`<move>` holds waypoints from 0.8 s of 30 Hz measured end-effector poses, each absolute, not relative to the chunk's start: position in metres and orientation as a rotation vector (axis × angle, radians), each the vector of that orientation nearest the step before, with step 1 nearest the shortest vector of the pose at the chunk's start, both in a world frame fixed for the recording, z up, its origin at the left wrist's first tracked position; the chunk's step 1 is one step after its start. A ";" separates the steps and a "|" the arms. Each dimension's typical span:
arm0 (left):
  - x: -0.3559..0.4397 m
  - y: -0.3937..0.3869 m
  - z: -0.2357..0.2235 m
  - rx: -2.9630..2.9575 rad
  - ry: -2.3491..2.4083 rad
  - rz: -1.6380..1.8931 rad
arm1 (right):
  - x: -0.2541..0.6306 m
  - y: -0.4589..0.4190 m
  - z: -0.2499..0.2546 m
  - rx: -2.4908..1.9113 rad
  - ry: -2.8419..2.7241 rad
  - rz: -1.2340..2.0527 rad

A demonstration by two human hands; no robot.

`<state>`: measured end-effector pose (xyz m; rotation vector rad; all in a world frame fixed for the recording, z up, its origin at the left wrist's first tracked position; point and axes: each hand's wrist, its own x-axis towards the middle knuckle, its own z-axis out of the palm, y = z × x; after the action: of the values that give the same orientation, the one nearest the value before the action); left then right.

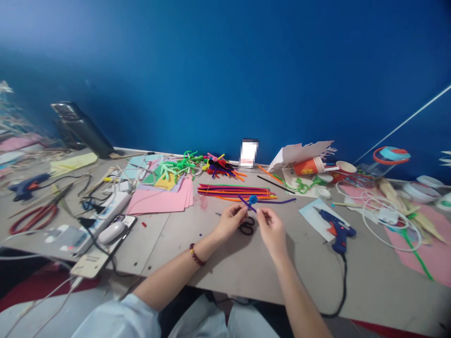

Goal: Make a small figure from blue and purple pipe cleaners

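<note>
Between my two hands, purple pipe cleaners (pixel 247 203) cross above the middle of the table. My left hand (pixel 230 221) pinches them from the left, its thumb and fingers pressed together. From the other side, my right hand (pixel 270 227) pinches the purple pipe cleaner near its lower right end. A fuzzy blue ball (pixel 252 199) shows right at the crossing; whether it is fixed to the pipe cleaners I cannot tell. Below my hands lie black-handled scissors (pixel 246 227), partly hidden by my left hand. Just beyond is a bundle of coloured pipe cleaners (pixel 236 191).
A blue glue gun (pixel 334 227) rests on light blue paper at right, its cord running off the front edge. Pink paper sheets (pixel 158 199), a power strip (pixel 102 220) and red-handled scissors (pixel 37 218) lie left. Paper cups (pixel 310 166) and a phone-like bright screen (pixel 248 154) stand by the wall.
</note>
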<state>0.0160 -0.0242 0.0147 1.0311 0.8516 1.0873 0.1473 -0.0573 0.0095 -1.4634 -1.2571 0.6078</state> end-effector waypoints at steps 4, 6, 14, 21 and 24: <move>0.016 -0.024 0.016 1.021 0.850 1.096 | 0.145 -0.058 0.013 -1.452 -1.288 0.567; 0.016 -0.024 0.016 1.025 0.834 1.097 | 0.144 -0.059 0.014 -1.437 -1.300 0.558; 0.014 -0.023 0.011 1.045 0.818 1.076 | 0.146 -0.061 0.016 -1.414 -1.385 0.460; 0.016 -0.025 0.017 1.044 0.791 1.089 | 0.146 -0.061 0.017 -1.423 -1.367 0.448; 0.015 -0.025 0.015 1.029 0.824 1.084 | 0.145 -0.059 0.017 -1.412 -1.265 0.491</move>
<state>0.0154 -0.0250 0.0152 1.0293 0.8243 1.0844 0.1452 -0.0593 0.0175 -1.4117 -1.2655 0.4910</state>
